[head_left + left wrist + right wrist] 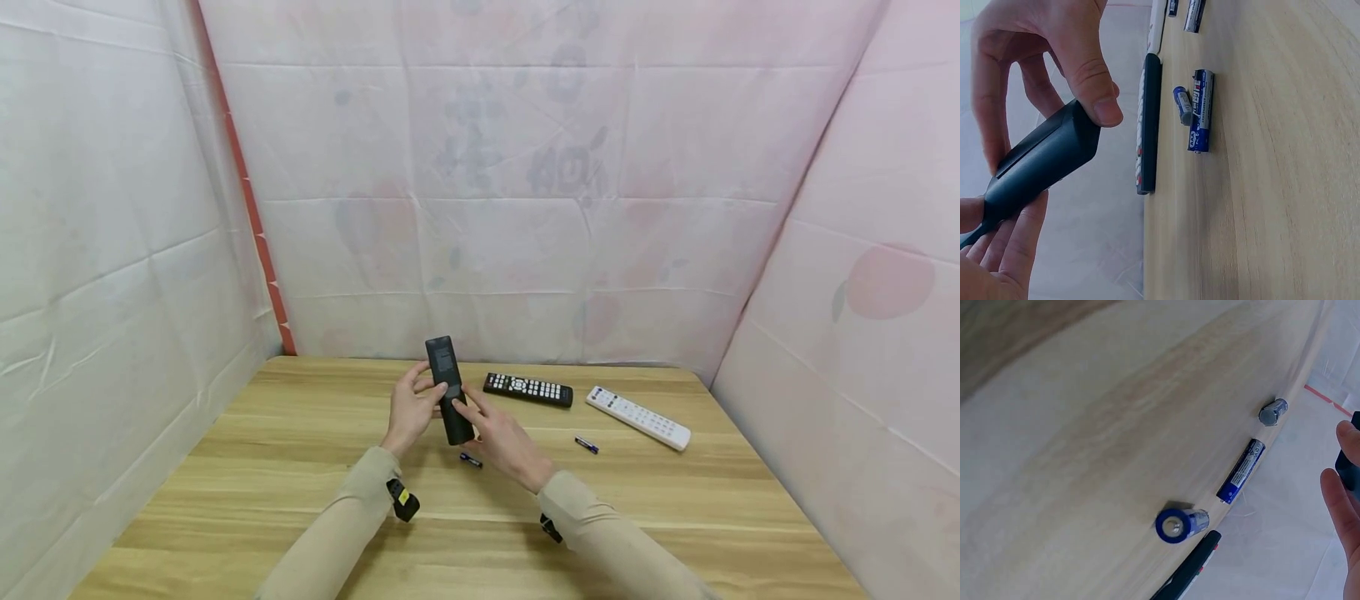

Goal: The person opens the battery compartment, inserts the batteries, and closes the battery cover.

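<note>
A black remote control (449, 400) is held up over the table, its back with a label facing the head camera. My left hand (411, 410) grips it from the left side, thumb across the back. My right hand (510, 440) holds its lower end; in the left wrist view, the right thumb (1107, 111) presses on the end and a fingertip touches the back. A blue battery (471, 460) lies on the table below the remote. Beside a longer battery (1200, 112), a second one (1182, 105) shows in the left wrist view. The battery compartment's inside is not visible.
Behind the right hand lies a black remote with white buttons (528, 389). Farther right is a white remote (638, 417), with another blue battery (587, 445) in front of it. Fabric walls stand at the back and both sides of the wooden table (300, 433).
</note>
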`<state>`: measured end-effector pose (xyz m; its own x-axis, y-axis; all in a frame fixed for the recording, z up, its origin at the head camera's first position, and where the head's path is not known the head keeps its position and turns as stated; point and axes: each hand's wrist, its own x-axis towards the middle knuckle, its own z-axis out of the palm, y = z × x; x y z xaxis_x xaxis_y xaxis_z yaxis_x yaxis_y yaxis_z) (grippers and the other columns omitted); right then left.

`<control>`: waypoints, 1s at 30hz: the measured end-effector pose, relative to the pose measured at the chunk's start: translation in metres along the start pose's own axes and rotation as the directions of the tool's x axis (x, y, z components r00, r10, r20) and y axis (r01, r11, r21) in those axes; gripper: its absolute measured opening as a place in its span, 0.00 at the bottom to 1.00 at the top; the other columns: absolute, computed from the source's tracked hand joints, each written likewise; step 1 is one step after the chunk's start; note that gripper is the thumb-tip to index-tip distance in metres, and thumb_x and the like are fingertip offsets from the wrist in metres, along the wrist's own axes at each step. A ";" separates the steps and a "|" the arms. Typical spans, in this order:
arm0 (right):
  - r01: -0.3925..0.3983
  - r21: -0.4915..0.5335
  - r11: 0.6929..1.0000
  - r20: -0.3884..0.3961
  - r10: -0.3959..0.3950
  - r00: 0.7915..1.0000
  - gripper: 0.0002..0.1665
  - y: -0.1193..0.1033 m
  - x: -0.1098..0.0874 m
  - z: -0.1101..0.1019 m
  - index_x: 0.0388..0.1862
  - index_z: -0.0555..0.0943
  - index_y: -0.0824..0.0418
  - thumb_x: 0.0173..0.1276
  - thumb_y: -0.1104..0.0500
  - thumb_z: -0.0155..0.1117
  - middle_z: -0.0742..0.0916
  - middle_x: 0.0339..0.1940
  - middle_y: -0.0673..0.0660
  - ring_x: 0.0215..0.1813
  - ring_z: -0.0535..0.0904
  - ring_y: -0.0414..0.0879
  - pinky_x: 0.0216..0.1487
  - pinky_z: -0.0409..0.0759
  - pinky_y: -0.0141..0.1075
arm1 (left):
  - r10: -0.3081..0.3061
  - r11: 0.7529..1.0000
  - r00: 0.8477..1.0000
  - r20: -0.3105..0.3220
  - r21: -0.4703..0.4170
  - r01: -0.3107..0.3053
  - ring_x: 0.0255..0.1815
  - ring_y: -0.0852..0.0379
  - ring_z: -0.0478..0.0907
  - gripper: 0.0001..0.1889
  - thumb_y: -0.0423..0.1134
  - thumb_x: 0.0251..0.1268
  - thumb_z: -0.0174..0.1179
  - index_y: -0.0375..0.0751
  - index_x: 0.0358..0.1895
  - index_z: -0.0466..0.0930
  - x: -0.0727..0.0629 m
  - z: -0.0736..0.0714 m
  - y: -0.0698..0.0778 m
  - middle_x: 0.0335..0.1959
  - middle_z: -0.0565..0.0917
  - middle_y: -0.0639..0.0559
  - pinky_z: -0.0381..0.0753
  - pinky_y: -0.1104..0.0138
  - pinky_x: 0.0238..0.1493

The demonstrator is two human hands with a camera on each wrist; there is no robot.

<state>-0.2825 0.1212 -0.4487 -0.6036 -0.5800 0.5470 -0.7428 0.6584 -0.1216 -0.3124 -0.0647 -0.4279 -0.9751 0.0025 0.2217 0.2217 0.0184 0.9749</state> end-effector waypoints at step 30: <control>0.014 -0.040 0.999 -0.036 -0.015 0.999 0.44 0.001 -0.005 0.000 0.71 0.70 0.61 0.56 0.57 0.78 0.73 0.71 0.63 0.57 0.82 0.55 0.51 0.85 0.43 | 0.032 0.999 0.998 -0.045 -0.022 -0.033 0.33 0.50 0.88 0.23 0.35 0.64 0.66 0.37 0.62 0.75 0.000 0.002 -0.010 0.49 0.84 0.33 0.89 0.59 0.30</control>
<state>-0.2802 0.1244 -0.4517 -0.5812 -0.5725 0.5783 -0.7391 0.6687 -0.0809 -0.3145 -0.0629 -0.4372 -0.9664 -0.0414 0.2537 0.2540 -0.0032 0.9672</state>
